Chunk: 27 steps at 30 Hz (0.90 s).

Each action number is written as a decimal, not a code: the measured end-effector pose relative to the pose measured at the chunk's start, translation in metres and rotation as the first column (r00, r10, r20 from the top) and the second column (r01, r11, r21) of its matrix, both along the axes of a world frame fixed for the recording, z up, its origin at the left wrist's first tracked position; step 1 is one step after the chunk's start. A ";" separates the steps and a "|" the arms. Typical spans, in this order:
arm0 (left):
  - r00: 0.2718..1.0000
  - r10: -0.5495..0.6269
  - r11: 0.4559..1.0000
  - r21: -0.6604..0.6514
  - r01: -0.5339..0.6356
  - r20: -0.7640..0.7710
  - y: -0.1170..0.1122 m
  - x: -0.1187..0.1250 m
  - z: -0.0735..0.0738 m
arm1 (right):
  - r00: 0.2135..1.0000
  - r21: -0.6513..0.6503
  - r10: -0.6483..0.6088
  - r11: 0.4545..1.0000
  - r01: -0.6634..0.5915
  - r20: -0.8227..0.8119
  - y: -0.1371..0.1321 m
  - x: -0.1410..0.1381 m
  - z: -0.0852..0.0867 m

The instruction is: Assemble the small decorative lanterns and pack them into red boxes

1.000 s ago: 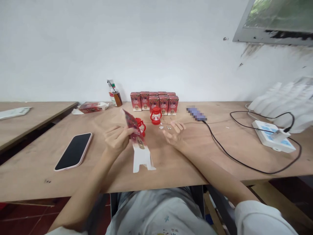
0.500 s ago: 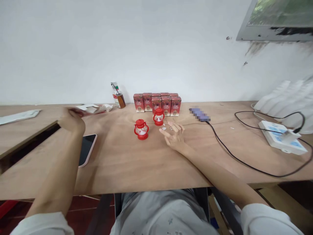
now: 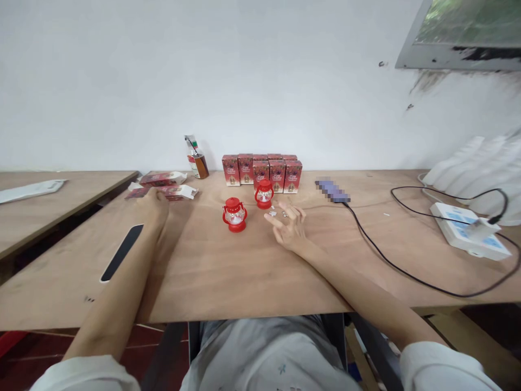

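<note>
My left hand (image 3: pixel 154 210) is closed at the near edge of an opened red carton (image 3: pixel 173 192) with white flaps, and appears to grip it; its fingertips are hidden. Just behind lies another opened red carton (image 3: pixel 160 178). With the fingers spread and nothing held, my right hand (image 3: pixel 290 228) rests on the table beside small white pieces (image 3: pixel 273 213). Two small red lanterns with clear middles stand upright to its left: the nearer lantern (image 3: pixel 235 215) and the farther lantern (image 3: pixel 264 194), which is closer to the right fingertips.
Several upright red boxes (image 3: pixel 230 171) form rows near the wall, with a bottle (image 3: pixel 198 164) to their left. A phone (image 3: pixel 122 252) lies partly under my left forearm. A purple phone (image 3: pixel 332 191) has a black cable running to a white power strip (image 3: pixel 468 231).
My left hand has moved right and slightly nearer, to the cartons; two cartons now show there clearly. My right hand and both lanterns have stayed in place.
</note>
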<state>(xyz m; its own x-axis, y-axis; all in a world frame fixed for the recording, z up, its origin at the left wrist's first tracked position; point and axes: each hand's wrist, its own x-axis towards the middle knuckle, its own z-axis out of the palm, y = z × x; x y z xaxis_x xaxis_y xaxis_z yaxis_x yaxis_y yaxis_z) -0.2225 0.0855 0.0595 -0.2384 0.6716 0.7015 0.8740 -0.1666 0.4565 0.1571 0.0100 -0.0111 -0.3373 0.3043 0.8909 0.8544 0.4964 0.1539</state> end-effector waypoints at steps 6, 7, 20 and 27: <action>0.788 -0.532 0.749 -0.261 0.608 0.309 -0.010 0.063 -0.013 | 1.000 -0.111 0.016 0.994 -0.017 -0.003 0.000 0.002 -0.002; 0.698 -0.615 0.626 -0.311 0.715 0.366 -0.013 0.073 -0.016 | 1.000 -0.110 0.017 0.994 -0.017 -0.001 -0.001 0.001 -0.001; 0.694 -0.639 0.653 -0.241 0.717 0.331 -0.051 0.152 -0.053 | 0.924 -0.413 0.305 0.891 -0.191 0.232 0.002 -0.002 0.005; 0.762 -0.633 0.743 -0.169 0.648 0.137 -0.061 0.157 -0.051 | 0.902 -0.575 0.406 0.777 -0.256 0.148 0.000 -0.002 0.006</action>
<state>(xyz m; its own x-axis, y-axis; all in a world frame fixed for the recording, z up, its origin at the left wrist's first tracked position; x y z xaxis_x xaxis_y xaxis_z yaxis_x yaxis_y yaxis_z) -0.0653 0.0246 0.0081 0.2569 0.8027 0.5382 0.5602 -0.5775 0.5938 0.1553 0.0097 -0.0050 -0.6920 0.5278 0.4925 0.5901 0.8066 -0.0352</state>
